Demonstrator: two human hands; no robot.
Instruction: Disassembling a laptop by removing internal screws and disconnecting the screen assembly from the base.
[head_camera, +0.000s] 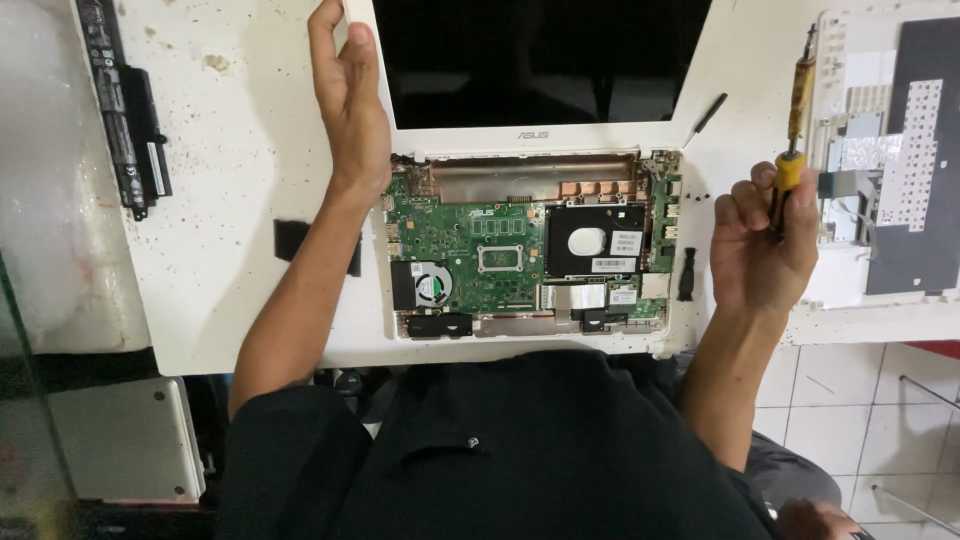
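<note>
Opened-up white laptop (678, 330) sits center frame, and its bottom shell holds the green motherboard (465, 240), a round fan (433, 287) lower left and a black drive bay (595, 240) on the right. Left hand (350, 95) is open with loose fingers, holding nothing, resting against the screen's left edge at the top. Right hand (760, 245) is closed around a yellow-handled screwdriver (795, 130) at right, tip pointing up.

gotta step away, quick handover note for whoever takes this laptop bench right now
Left hand: open, resting on the left edge of the white laptop screen frame.
Right hand: grip shut on a yellow-handled screwdriver, held off to the right, tip away from the board.
Done: keyboard cover is off and lies to the right; the green motherboard, fan and drive are exposed. Battery lies far left.
Left: board and drive still sit in the base.
</note>
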